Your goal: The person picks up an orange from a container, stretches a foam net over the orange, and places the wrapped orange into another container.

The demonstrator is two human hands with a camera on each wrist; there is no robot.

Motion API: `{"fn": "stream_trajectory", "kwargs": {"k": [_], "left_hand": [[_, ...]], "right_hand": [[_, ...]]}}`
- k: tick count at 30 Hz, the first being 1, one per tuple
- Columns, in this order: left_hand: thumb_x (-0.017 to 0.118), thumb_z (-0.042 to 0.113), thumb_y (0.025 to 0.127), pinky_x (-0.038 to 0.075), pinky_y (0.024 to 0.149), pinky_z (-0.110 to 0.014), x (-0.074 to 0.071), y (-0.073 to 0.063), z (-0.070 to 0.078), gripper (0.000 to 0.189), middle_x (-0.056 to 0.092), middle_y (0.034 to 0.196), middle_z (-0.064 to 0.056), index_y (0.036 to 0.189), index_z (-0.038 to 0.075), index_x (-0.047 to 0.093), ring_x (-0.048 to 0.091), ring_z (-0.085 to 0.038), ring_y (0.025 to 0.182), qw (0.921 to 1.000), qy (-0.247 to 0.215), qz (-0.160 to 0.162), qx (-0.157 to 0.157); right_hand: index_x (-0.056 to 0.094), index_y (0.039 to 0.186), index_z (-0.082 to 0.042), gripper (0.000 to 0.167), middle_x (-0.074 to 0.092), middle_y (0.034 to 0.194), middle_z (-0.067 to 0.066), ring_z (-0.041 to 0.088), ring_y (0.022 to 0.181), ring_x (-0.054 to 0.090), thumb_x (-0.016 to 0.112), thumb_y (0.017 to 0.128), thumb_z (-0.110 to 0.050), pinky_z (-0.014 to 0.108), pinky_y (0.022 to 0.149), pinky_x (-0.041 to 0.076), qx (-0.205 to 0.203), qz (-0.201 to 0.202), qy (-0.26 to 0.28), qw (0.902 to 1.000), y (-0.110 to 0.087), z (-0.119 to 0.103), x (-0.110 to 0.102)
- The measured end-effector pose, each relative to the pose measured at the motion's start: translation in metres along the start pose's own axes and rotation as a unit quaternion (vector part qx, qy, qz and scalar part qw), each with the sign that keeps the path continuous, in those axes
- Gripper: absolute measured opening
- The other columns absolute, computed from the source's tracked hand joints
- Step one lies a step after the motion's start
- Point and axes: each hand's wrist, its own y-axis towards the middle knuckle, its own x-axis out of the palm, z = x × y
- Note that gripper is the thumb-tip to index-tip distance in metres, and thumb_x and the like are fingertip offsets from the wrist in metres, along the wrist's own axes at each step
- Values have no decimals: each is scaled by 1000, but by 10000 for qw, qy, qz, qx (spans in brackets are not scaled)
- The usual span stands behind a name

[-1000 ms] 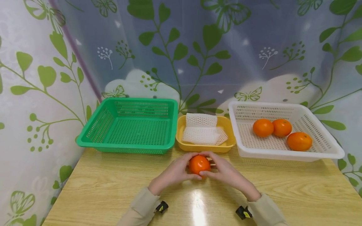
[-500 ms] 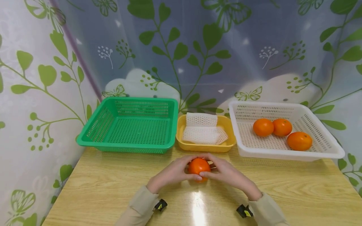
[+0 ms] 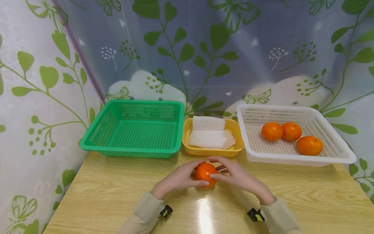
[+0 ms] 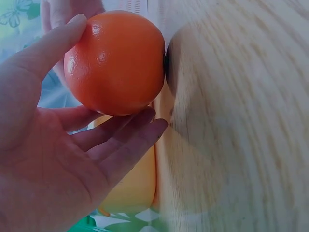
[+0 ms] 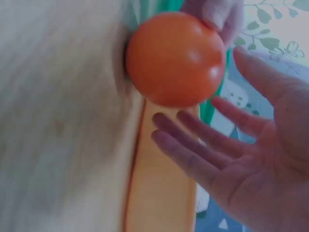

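Yellow tray [image 3: 213, 152], netting [image 3: 204, 139] inside, stands beyond the orange fruit [image 3: 203, 171] the left hand [image 3: 181, 177] grips, right hand [image 3: 236, 174] relaxed.

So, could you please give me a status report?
Left hand holding orange fruit; right hand beside it, thumb clear. Fruit on or just above tabletop. Yellow tray just beyond, not blocking.

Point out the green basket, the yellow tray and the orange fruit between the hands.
Green basket [image 3: 143, 135]: head view, bare mesh floor.
Yellow tray [image 3: 211, 152]: head view, front wall.
Orange fruit [image 4: 117, 64]: left wrist view, middle of its visible side.
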Motion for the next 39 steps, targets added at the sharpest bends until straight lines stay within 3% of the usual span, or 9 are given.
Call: {"fn": "stream_trajectory", "kwargs": {"k": [6, 9, 14, 19, 23, 31, 34, 39], "left_hand": [[75, 51, 89, 47, 107, -43, -2, 0, -1, 84, 55, 146, -8, 153, 8, 42, 57, -22, 126, 9999, 92, -29, -42], [75, 50, 89, 47, 107, -43, -3, 0, -1, 81, 55, 146, -9, 152, 9, 44, 57, -22, 127, 9999, 131, -33, -10], [75, 47, 90, 49, 105, -40, -3, 1, -1, 76, 58, 143, -8, 150, 9, 48, 59, -21, 123, 9998, 197, -42, 42], [76, 45, 90, 51, 100, -36, -3, 1, -1, 74, 62, 138, -8, 148, 9, 50, 61, -19, 117, 9998, 215, -28, 43], [76, 45, 90, 51, 101, -37, -2, 1, -1, 74, 61, 139, -8, 149, 9, 50, 61, -19, 117, 9998, 192, -32, 29], [76, 45, 90, 51, 100, -35, -3, 1, 0, 74, 61, 140, -7, 149, 9, 49, 61, -18, 116, 9999, 130, -27, 31], [76, 45, 90, 51, 100, -35, -3, 1, 0, 74, 60, 140, -8, 149, 8, 49, 62, -19, 116, 9999, 131, -4, 58], [76, 46, 90, 51, 101, -35, -4, 1, 0, 75, 60, 141, -8, 149, 9, 49, 62, -19, 117, 9999, 166, -16, 37]], "right_hand": [[62, 134, -7, 38, 65, 134, 11, 31, 108, 69, 68, 99, -22, 47, 95, 56, -371, 581, -410, 9968, 5, -6, -14], [67, 128, -9, 34, 68, 129, 7, 29, 107, 70, 72, 96, -18, 44, 94, 57, -530, 1001, -857, 9899, 13, -12, -17], [70, 121, -13, 28, 72, 119, 3, 26, 107, 69, 74, 94, -16, 46, 90, 57, -944, 1637, -1985, 9617, 29, -18, -19], [72, 113, -11, 24, 72, 113, 6, 29, 106, 65, 77, 90, -11, 45, 91, 56, -1209, 2002, -2726, 9333, 50, -15, -22], [73, 111, -8, 25, 71, 113, 8, 31, 107, 64, 80, 87, -7, 45, 93, 54, -1077, 2025, -3158, 9207, 64, -7, -22], [70, 125, -6, 43, 68, 123, 13, 33, 115, 61, 84, 84, -13, 48, 99, 51, -499, 1671, -3692, 9128, 76, 3, -19], [70, 125, -6, 45, 68, 123, 13, 33, 113, 62, 84, 83, -12, 47, 95, 54, -454, 1689, -3784, 9090, 78, 6, -18], [75, 113, -7, 33, 73, 110, 9, 30, 94, 68, 85, 82, -8, 41, 78, 59, -560, 1938, -3988, 8946, 79, 11, -17]]}}
